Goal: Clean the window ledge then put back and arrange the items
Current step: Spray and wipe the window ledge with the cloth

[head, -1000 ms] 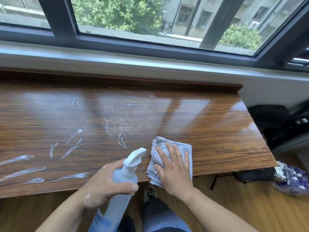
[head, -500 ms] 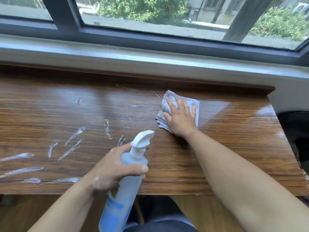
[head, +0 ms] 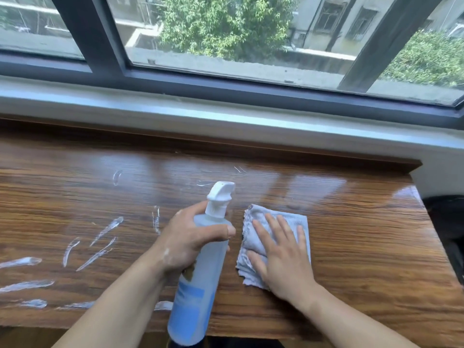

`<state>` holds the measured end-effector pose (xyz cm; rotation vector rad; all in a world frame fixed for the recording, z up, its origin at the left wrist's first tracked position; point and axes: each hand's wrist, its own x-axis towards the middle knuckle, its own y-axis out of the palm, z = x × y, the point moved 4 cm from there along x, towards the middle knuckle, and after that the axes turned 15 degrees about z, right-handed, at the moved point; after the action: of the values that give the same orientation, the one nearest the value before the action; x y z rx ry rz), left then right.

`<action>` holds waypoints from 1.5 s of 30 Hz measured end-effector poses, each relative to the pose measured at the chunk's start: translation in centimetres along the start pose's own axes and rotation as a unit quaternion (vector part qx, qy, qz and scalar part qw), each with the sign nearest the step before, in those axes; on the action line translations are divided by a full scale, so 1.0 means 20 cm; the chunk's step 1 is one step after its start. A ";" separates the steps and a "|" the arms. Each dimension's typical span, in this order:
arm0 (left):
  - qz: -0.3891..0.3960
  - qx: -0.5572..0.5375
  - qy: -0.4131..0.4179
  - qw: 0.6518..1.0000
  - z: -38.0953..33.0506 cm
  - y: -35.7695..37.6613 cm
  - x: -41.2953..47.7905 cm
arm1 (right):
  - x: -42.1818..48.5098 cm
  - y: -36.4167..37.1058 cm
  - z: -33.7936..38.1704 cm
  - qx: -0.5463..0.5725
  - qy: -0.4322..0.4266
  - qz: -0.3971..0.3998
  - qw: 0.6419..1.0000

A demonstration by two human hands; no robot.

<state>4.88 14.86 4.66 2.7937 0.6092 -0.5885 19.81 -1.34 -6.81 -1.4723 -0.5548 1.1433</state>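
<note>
Window ledge [head: 351,234]: I'm pressing the cloth [head: 293,219] under my flat, straight-fingered right grip [head: 278,254], left grip [head: 183,239] clutching the spray bottle [head: 200,280]; overlapping strokes advised.

Right hand [head: 281,257] and cloth [head: 298,219] nearer on the ledge [head: 364,247], now just beside the spray bottle [head: 198,285].

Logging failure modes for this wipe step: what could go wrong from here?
1. The white streaks lie left of the spray bottle, while the right hand presses the cloth flat on the right part of the ledge. They could get missed or only smeared.
2. The left hand has white residue near the wrist and grips the spray bottle over the ledge's front edge. If it slips, the bottle would likely fall off the ledge.
</note>
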 end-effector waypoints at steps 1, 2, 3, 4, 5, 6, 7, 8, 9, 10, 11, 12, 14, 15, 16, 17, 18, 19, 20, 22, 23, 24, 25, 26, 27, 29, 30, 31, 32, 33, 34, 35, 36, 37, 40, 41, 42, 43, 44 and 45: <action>-0.010 0.003 0.006 1.000 -0.01 0.00 0.02 | 0.04 -0.02 -0.01 0.009 0.008 0.003 1.000; -0.017 0.003 0.012 1.000 -0.02 -0.01 0.04 | 0.07 -0.03 -0.01 0.016 0.014 0.005 1.000; -0.022 0.001 0.017 1.000 -0.03 -0.01 0.05 | 0.11 -0.05 -0.01 0.017 0.016 0.006 1.000; -0.025 -0.004 0.020 0.999 -0.03 -0.02 0.06 | 0.16 -0.07 -0.01 0.015 0.015 0.005 1.000; -0.028 -0.014 0.021 0.999 -0.04 -0.02 0.07 | 0.23 -0.10 -0.01 0.014 0.014 0.011 1.000; -0.028 -0.025 0.019 0.999 -0.04 -0.02 0.08 | 0.32 -0.13 -0.02 0.016 0.014 0.016 1.000; -0.026 -0.036 0.017 0.999 -0.04 -0.02 0.09 | 0.42 -0.18 -0.01 0.022 0.016 0.017 0.999; -0.024 -0.047 0.017 0.998 -0.04 -0.02 0.09 | 0.53 -0.23 -0.01 0.030 0.019 0.016 0.999; -0.023 -0.054 0.018 0.998 -0.05 -0.02 0.09 | 0.64 -0.28 0.01 0.037 0.026 0.017 0.999; -0.025 -0.056 0.018 0.998 -0.05 -0.02 0.09 | 0.73 -0.33 0.03 0.043 0.036 0.020 0.998; -0.027 -0.057 0.017 0.998 -0.05 -0.02 0.08 | 0.79 -0.35 0.04 0.049 0.046 0.019 0.998; -0.029 -0.058 0.016 0.998 -0.05 -0.03 0.08 | 0.82 -0.37 0.06 0.051 0.049 0.014 0.997; -0.030 -0.063 0.013 0.997 -0.04 -0.03 0.07 | 0.77 -0.36 0.09 0.053 0.017 0.010 0.998; -0.026 -0.065 0.014 0.997 -0.04 -0.03 0.07 | 0.69 -0.33 0.11 0.053 -0.021 0.010 0.998; -0.022 -0.066 0.017 0.997 -0.03 -0.04 0.07 | 0.59 -0.30 0.11 0.053 -0.059 0.007 0.997; -0.018 -0.064 0.021 0.998 -0.04 -0.04 0.07 | 0.49 -0.26 0.09 0.051 -0.087 0.004 0.995; -0.015 -0.062 0.024 0.998 -0.04 -0.05 0.06 | 0.38 -0.22 0.08 0.044 -0.104 0.000 0.994; -0.013 -0.062 0.025 0.998 -0.04 -0.06 0.06 | 0.29 -0.18 0.05 0.032 -0.115 -0.006 0.993; -0.012 -0.068 0.024 0.997 -0.03 -0.07 0.05 | 0.22 -0.15 0.03 0.023 -0.120 -0.013 0.992; -0.002 -0.084 0.024 0.996 -0.03 -0.09 0.04 | 0.21 -0.13 0.00 0.006 -0.114 -0.018 0.993; 0.005 -0.087 0.024 0.996 -0.02 -0.10 0.03 | 0.27 -0.15 -0.01 0.004 -0.102 -0.017 0.995; 0.010 -0.086 0.024 0.996 -0.02 -0.11 0.03 | 0.35 -0.19 0.00 0.003 -0.085 -0.011 0.996; 0.014 -0.083 0.024 0.996 -0.02 -0.12 0.02 | 0.44 -0.23 0.02 0.004 -0.065 -0.001 0.998; 0.016 -0.079 0.022 0.996 -0.02 -0.13 0.01 | 0.54 -0.27 0.04 0.010 -0.044 0.014 0.999; 0.018 -0.077 0.019 0.997 -0.02 -0.15 0.00 | 0.64 -0.30 0.06 0.020 -0.023 0.030 0.999; 0.018 -0.076 0.011 0.997 -0.01 -0.18 -0.03 | 0.79 -0.36 0.12 0.036 0.011 0.045 0.998; 0.017 -0.077 0.007 0.997 0.00 -0.19 -0.04 | 0.82 -0.38 0.15 0.041 0.020 0.041 0.998; 0.017 -0.076 0.004 0.997 0.00 -0.21 -0.05 | 0.84 -0.39 0.17 0.046 0.023 0.039 0.998; 0.019 -0.072 0.000 0.997 0.01 -0.22 -0.06 | 0.82 -0.38 0.17 0.044 0.018 0.043 0.998; 0.023 -0.070 -0.004 0.997 0.01 -0.23 -0.07 | 0.77 -0.36 0.18 0.033 0.002 0.048 0.998; 0.027 -0.070 -0.006 0.997 0.02 -0.24 -0.09 | 0.69 -0.32 0.18 0.024 -0.024 0.048 0.998; 0.031 -0.070 -0.008 0.997 0.02 -0.26 -0.10 | 0.59 -0.28 0.17 0.021 -0.050 0.040 0.998; 0.035 -0.068 -0.011 0.997 0.03 -0.27 -0.11 | 0.47 -0.22 0.16 0.023 -0.066 0.035 0.997; 0.036 -0.067 -0.015 0.997 0.03 -0.29 -0.12 | 0.35 -0.17 0.16 0.026 -0.072 0.028 0.997; 0.036 -0.071 -0.026 0.996 0.06 -0.33 -0.13 | 0.08 -0.05 0.18 0.028 -0.066 0.006 0.997; 0.034 -0.070 -0.029 0.997 0.06 -0.34 -0.14 | 0.04 -0.02 0.20 0.028 -0.061 0.002 0.998; 0.031 -0.068 -0.030 0.997 0.06 -0.35 -0.14 | 0.03 -0.01 0.21 0.026 -0.055 -0.002 0.998; 0.026 -0.069 -0.030 0.997 0.06 -0.35 -0.14 | 0.03 -0.01 0.22 0.026 -0.050 -0.006 0.998; 0.020 -0.070 -0.029 0.997 0.06 -0.36 -0.14 | 0.04 -0.01 0.23 0.025 -0.044 -0.006 0.999; 0.013 -0.072 -0.029 0.997 0.06 -0.37 -0.14 | 0.06 -0.02 0.23 0.024 -0.039 -0.005 0.999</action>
<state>-1.07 20.02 3.78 2.6371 0.5794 -0.5929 16.30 1.94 -6.39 -1.3875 -0.5827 1.2027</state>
